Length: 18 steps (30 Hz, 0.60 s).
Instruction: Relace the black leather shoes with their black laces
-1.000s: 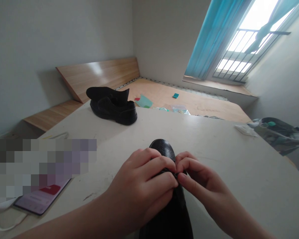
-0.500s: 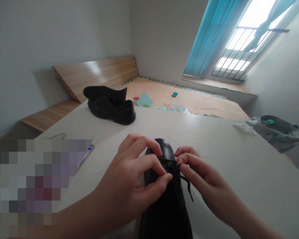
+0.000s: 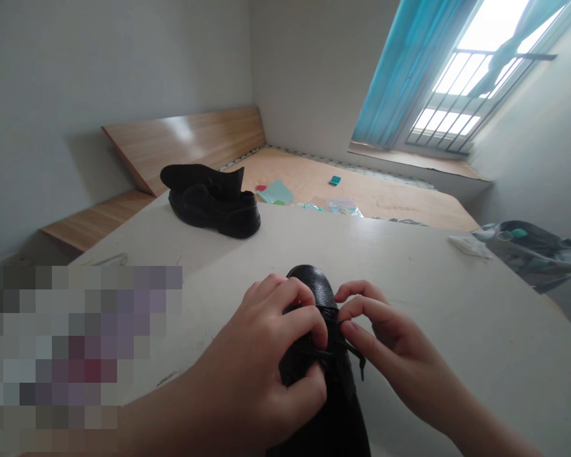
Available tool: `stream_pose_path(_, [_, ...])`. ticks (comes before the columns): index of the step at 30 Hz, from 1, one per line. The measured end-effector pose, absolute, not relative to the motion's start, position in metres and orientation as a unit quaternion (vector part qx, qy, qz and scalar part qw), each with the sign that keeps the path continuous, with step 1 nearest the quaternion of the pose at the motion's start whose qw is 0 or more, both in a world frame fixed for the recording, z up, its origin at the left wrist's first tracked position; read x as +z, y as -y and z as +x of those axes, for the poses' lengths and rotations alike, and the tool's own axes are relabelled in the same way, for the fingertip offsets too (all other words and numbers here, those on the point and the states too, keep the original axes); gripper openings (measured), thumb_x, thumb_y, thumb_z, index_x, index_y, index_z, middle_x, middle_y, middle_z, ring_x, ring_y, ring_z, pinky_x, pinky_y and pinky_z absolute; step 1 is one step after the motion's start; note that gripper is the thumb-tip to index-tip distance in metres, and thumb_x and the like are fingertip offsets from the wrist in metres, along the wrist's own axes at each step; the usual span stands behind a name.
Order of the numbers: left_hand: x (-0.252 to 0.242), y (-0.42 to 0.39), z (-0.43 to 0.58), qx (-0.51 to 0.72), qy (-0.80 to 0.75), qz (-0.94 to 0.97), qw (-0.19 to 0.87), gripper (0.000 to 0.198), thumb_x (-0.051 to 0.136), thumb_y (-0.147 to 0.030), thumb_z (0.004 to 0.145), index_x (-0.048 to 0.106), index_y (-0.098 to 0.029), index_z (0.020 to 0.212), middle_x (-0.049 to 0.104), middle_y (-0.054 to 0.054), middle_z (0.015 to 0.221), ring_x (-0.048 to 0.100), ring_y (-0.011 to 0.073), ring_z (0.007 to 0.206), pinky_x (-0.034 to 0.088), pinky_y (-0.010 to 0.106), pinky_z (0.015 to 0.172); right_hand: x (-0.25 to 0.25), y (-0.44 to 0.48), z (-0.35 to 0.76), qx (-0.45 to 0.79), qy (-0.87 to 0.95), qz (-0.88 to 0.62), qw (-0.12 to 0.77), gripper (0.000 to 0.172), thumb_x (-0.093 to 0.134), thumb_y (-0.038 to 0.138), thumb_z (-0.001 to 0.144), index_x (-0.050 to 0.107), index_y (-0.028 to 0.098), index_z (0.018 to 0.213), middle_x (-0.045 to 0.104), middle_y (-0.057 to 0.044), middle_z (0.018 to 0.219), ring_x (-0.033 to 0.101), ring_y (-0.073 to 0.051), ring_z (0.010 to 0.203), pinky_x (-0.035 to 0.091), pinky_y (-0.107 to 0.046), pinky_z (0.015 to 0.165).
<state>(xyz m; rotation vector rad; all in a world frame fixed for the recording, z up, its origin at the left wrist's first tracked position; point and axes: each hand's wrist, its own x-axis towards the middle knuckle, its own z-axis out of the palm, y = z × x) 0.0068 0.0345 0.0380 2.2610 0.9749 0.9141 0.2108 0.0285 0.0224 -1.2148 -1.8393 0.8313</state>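
A black leather shoe [image 3: 321, 289] points away from me on the white table, its heel end running off the bottom of the view. My left hand [image 3: 285, 343] lies over the shoe's left side, fingers curled at the black shoelace [image 3: 309, 351], with a small gap between thumb and forefinger. At the right edge of the lacing, my right hand [image 3: 385, 336] pinches the lace between thumb and fingers. A loose lace end hangs beside the shoe below the right fingertips. My left hand covers part of the lacing.
More black footwear [image 3: 214, 206] sits at the table's far left, one piece on top of another. A white packet [image 3: 471, 246] lies near the right edge of the white table [image 3: 457, 304]. Beyond are a wooden board [image 3: 185, 139] and a grey bag [image 3: 535, 254]. The lower left is blurred out.
My left hand has moved down and slightly right; its thumb and forefinger, close together before, are now farther apart. The right hand has stayed at the lace.
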Motion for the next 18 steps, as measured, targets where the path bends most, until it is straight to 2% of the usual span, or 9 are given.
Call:
stream_pose_path(4, [0.033, -0.035, 0.009, 0.377, -0.342, 0.833, 0.217, 0.017, 0.058, -0.008, 0.075, 0.058, -0.023, 0.083, 0.057, 0.001, 0.095, 0.050, 0.0203, 0.093, 0.039, 0.037, 0.083, 0.019, -0.026, 0.210, 0.336, 0.716, -0.464, 0.398, 0.010, 0.057, 0.030, 0.091, 0.061, 0.024, 0.085, 0.059, -0.004, 0.102, 0.060, -0.020, 0.100, 0.047, -0.036, 0.092])
stream_pose_path(7, [0.031, -0.034, 0.009, 0.381, -0.313, 0.844, 0.211, 0.022, 0.056, -0.004, 0.072, 0.058, -0.023, 0.083, 0.057, 0.001, 0.097, 0.049, 0.0200, 0.094, 0.038, 0.036, 0.085, 0.020, -0.025, 0.209, 0.351, 0.707, -0.460, 0.406, 0.010, 0.058, 0.032, 0.091, 0.061, 0.024, 0.085, 0.059, -0.004, 0.103, 0.060, -0.020, 0.101, 0.047, -0.035, 0.093])
stream_pose_path(10, [0.031, -0.033, 0.009, 0.368, -0.293, 0.852, 0.229, 0.023, 0.056, -0.002, 0.067, 0.056, -0.022, 0.080, 0.055, 0.000, 0.094, 0.048, 0.0184, 0.092, 0.038, 0.033, 0.084, 0.022, -0.025, 0.210, 0.396, 0.685, -0.461, 0.402, 0.019, 0.058, 0.038, 0.091, 0.063, 0.023, 0.079, 0.059, -0.005, 0.101, 0.060, -0.020, 0.098, 0.050, -0.032, 0.087])
stream_pose_path(12, [0.032, -0.033, 0.007, 0.357, -0.282, 0.860, 0.229, 0.024, 0.055, -0.002, 0.064, 0.055, -0.021, 0.079, 0.053, -0.001, 0.089, 0.047, 0.0175, 0.089, 0.038, 0.031, 0.081, 0.022, -0.025, 0.211, 0.459, 0.645, -0.458, 0.404, 0.025, 0.060, 0.043, 0.090, 0.064, 0.023, 0.075, 0.058, -0.005, 0.101, 0.061, -0.020, 0.094, 0.053, -0.030, 0.079])
stream_pose_path(14, [0.035, -0.034, 0.006, 0.335, -0.264, 0.881, 0.206, 0.023, 0.055, -0.004, 0.061, 0.054, -0.020, 0.077, 0.053, 0.000, 0.085, 0.046, 0.0176, 0.085, 0.038, 0.031, 0.078, 0.022, -0.023, 0.211, 0.530, 0.582, -0.459, 0.411, 0.027, 0.064, 0.048, 0.086, 0.066, 0.023, 0.076, 0.059, -0.006, 0.106, 0.061, -0.021, 0.096, 0.054, -0.031, 0.077])
stream_pose_path(16, [0.039, -0.036, 0.004, 0.298, -0.241, 0.910, 0.160, 0.018, 0.055, -0.007, 0.062, 0.053, -0.019, 0.075, 0.053, 0.000, 0.082, 0.045, 0.0179, 0.081, 0.037, 0.033, 0.076, 0.020, -0.020, 0.211, 0.581, 0.523, -0.464, 0.417, 0.027, 0.069, 0.051, 0.080, 0.068, 0.024, 0.078, 0.058, -0.006, 0.113, 0.058, -0.024, 0.107, 0.052, -0.035, 0.086])
stream_pose_path(18, [0.041, -0.038, 0.004, 0.272, -0.218, 0.931, 0.111, 0.012, 0.056, -0.010, 0.067, 0.053, -0.019, 0.074, 0.055, 0.001, 0.082, 0.045, 0.0179, 0.079, 0.037, 0.034, 0.076, 0.018, -0.017, 0.211, 0.604, 0.486, -0.474, 0.418, 0.027, 0.072, 0.052, 0.077, 0.069, 0.025, 0.078, 0.057, -0.006, 0.120, 0.049, -0.026, 0.122, 0.043, -0.038, 0.100])
